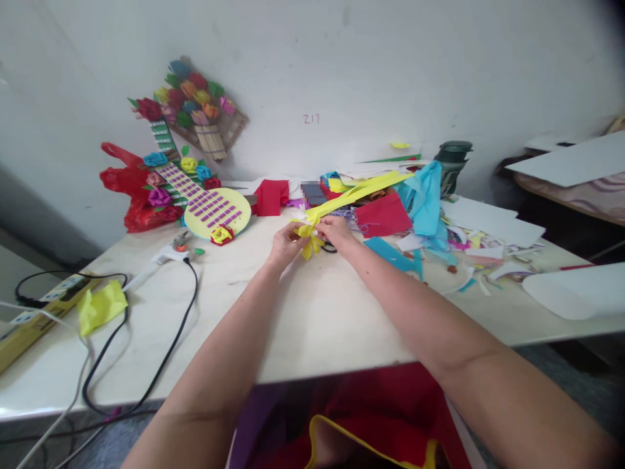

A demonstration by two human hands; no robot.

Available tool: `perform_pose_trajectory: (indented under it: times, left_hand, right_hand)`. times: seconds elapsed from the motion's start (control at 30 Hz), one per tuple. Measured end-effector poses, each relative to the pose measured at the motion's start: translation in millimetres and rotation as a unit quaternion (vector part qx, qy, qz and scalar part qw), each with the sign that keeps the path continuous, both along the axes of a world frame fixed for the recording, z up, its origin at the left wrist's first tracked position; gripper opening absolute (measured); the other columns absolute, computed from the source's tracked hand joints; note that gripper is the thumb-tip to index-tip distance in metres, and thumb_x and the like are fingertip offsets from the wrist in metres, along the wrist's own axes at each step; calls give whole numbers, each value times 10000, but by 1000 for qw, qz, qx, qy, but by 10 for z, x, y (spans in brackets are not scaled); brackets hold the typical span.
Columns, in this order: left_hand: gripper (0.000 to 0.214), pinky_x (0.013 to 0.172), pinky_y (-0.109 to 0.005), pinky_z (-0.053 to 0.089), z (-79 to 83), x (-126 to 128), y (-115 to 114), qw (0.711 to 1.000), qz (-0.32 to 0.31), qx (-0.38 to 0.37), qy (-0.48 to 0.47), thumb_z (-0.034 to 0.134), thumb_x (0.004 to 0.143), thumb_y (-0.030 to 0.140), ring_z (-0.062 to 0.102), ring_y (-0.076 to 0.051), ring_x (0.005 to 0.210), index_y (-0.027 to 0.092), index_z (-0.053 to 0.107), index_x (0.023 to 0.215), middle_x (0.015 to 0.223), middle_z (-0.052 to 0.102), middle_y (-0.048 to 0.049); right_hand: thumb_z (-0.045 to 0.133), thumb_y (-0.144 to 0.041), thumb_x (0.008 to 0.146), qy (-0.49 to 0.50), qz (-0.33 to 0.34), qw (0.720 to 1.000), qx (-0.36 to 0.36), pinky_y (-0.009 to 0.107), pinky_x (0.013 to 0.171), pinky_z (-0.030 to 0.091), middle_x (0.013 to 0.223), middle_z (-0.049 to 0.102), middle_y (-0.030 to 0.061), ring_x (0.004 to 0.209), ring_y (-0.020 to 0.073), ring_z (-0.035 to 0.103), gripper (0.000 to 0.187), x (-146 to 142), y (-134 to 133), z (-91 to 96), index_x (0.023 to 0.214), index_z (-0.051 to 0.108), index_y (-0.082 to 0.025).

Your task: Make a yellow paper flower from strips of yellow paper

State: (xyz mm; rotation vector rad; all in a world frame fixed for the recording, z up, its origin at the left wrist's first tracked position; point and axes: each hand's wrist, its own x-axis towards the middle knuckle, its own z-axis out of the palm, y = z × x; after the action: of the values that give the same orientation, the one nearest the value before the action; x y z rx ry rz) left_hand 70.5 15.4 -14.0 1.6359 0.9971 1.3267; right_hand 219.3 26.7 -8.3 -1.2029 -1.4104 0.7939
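Both my hands meet over the middle of the table around a yellow paper flower [311, 245] with loose petals. My left hand [287, 245] pinches it from the left side. On the other side my right hand [336, 232] has its fingers closed at the flower's upper edge. Just beyond them a long yellow paper strip [361, 194] slants up to the right; whether it joins the flower I cannot tell. Something dark and looped, perhaps scissor handles [329, 248], shows partly under my right hand. A red sheet [383, 215] lies past that hand.
Left stand a paper-flower guitar [217, 212], a red plastic bag [129, 189], a glue gun [170, 253] with its black cord [188, 312], and a power strip [43, 312]. Blue crepe paper [424, 198], a dark green bottle [452, 166], and paper scraps crowd the right.
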Motion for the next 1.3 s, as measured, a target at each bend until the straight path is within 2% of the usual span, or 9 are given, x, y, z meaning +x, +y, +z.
perform_pose_trajectory:
  times: [0.13,0.33,0.47,0.87,1.17,1.3]
  left_hand:
    - [320,595,-225,454,17,21,-14,1000,9,-1,-12,689,523,266,548,-101,614,143,578,797,676,585,19]
    - [344,557,-232,463,82,50,-80,997,8,-50,-61,705,511,302,546,-105,578,142,548,771,630,564,26]
    - [361,524,-216,456,110,51,-106,997,8,-60,-57,705,522,307,561,-113,596,148,554,808,662,585,15]
    - [449,479,-201,451,119,7,-105,995,3,-80,-60,709,526,350,548,-101,583,162,581,913,694,587,11]
    - [413,477,-195,435,98,22,-74,999,14,-33,-28,696,531,317,551,-106,584,148,600,895,686,586,8]
    - [413,510,-200,462,88,36,-76,1000,16,-22,-12,679,545,288,560,-98,593,157,594,928,716,590,10]
  right_hand:
    - [544,-237,570,50,8,998,-29,211,427,294,427,474,-41,404,67,376,125,-29,-45,41,482,494,-164]
    - [542,-229,560,74,19,997,-13,219,450,302,431,457,-47,419,70,374,120,-29,-48,38,473,487,-168]
    - [527,-225,563,86,20,996,-10,224,448,297,425,435,-51,417,73,363,115,-16,-46,23,471,481,-172]
    - [489,-239,574,-35,49,995,82,224,503,295,458,404,-57,492,85,355,120,-5,-203,161,479,445,-180]
    - [515,-297,604,-91,40,993,66,203,500,315,520,491,-44,526,96,421,131,-9,-55,38,578,512,-169]
    - [525,-274,619,-115,23,991,59,208,491,308,491,499,-35,501,101,438,133,-5,-53,46,565,555,-156]
